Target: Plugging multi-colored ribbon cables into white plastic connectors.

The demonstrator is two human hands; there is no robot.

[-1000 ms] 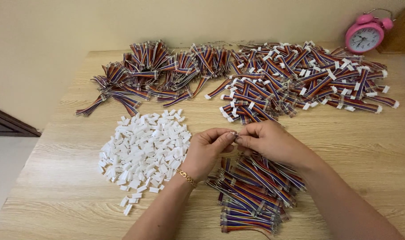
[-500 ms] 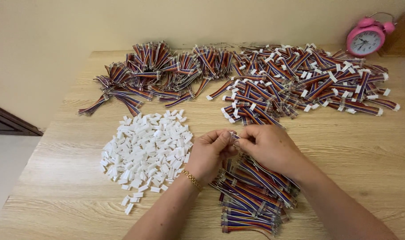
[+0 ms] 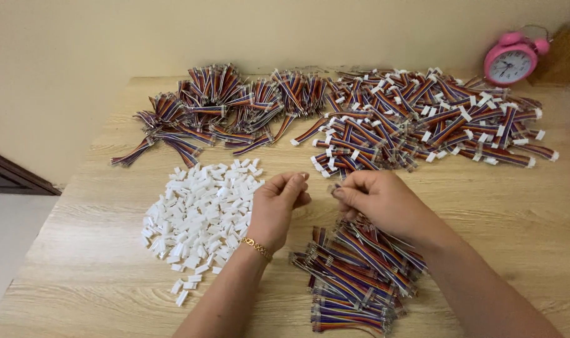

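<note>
Clock [image 3: 511, 61], connector heap [image 3: 202, 216], cable piles [image 3: 422, 119]

Pink twin-bell alarm clock [image 3: 510, 62] far right, at the back edge of the light wooden table [image 3: 97, 263]. Brown object [image 3: 563, 53] just beside it, cut off by the frame. Heap of multicoloured wire bundles [image 3: 229, 106] far left; larger heap of white-tipped wire bundles [image 3: 422, 119] far right, the two touching. Cream wall [image 3: 172, 31] behind. Dark frame edge [image 3: 10, 178] at left.

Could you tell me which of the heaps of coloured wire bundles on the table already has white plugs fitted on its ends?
The far-right heap, beside the pink alarm clock; the far-left heap and the near heap show bare ends.
</note>
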